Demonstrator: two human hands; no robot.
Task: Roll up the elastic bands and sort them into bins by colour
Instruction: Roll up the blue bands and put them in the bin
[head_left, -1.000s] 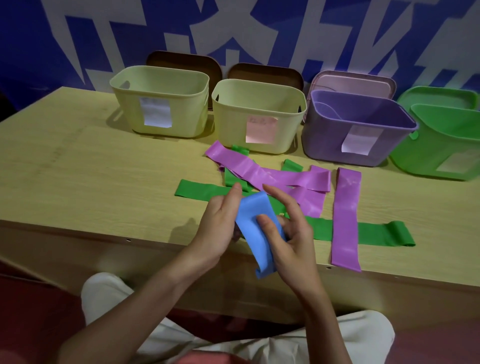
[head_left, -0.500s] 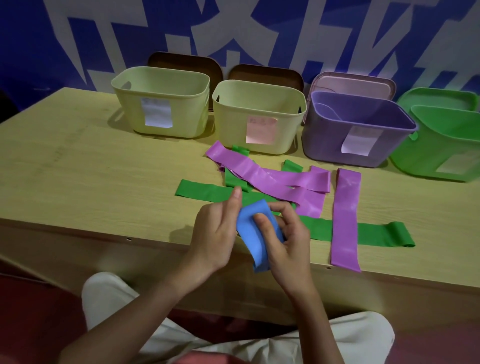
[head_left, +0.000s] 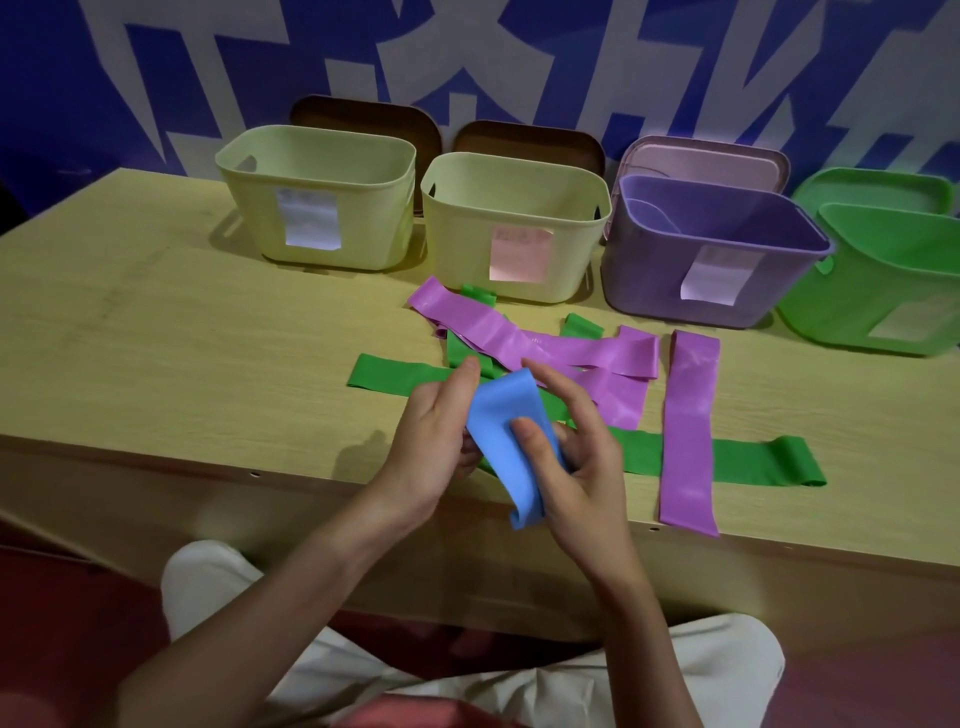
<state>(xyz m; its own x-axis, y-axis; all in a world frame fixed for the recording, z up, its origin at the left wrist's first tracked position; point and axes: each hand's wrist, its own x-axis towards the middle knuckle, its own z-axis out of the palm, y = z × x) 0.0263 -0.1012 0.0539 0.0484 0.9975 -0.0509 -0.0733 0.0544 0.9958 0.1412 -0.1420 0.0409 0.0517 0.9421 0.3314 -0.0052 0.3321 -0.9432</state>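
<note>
gripping blue band (head_left: 501, 436) between left hand (head_left: 434, 447) and right hand (head_left: 574, 467), both pinching it above table (head_left: 182, 364) edge.

The scene is dim, with a dull, yellowish cast over the desk (head_left: 156, 332). Light falls from above and a little from the front, so the bins (head_left: 317, 208) throw soft shadows at their bases and the hands (head_left: 431, 447) leave a faint dark patch on the desk edge. The purple bands (head_left: 688, 431) show a mild sheen. Corners darken, and the wide lens bows the desk's edges. Focus is fairly sharp in the middle; the labels on the bins are too soft to read.
</note>
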